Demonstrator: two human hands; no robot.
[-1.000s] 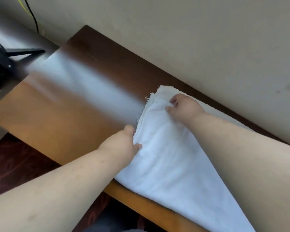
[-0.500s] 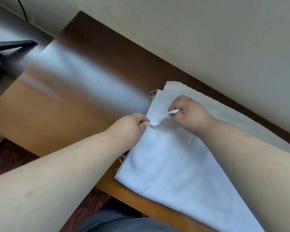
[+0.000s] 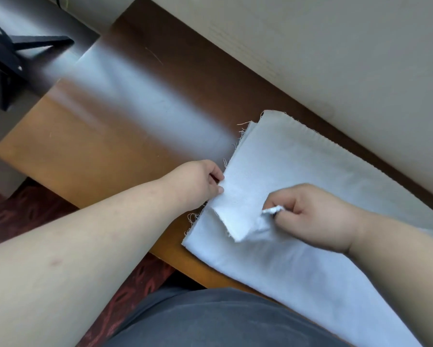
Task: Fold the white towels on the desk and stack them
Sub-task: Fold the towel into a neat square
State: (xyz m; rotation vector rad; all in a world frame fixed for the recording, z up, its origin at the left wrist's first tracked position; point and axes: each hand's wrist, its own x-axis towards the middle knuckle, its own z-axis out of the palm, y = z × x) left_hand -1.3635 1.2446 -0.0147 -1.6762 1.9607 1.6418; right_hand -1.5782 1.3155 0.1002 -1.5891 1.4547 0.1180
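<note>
Two hands are on the cloth, both yours. Your left hand (image 3: 200, 182) pinches the left edge of the white towel (image 3: 280, 261) between thumb and curled fingers, at the frayed side where loose threads stick out over the wood. Your right hand (image 3: 313, 216) has its fingers curled tight around a small bunched bit of the same top layer, a white tuft showing between thumb and forefinger. Between the two hands the top layer is lifted off the layers below, and a corner flap of it hangs down toward you.

The towel lies on the right part of the desk (image 3: 105, 146), spread in several layers from the far edge by the wall (image 3: 310, 33) to the near edge, where it runs off the lower right of the view. Whether those layers are one folded towel or several, you cannot tell from here. Its far edge sits just beside the wall.

The left part of the desk shows a pale glare across brown wood. A black stand (image 3: 7, 63) sits at the far left, off the desk. Your grey clothing (image 3: 210, 319) fills the near middle, with dark red patterned floor (image 3: 30, 211) to the left. No containers appear here.
</note>
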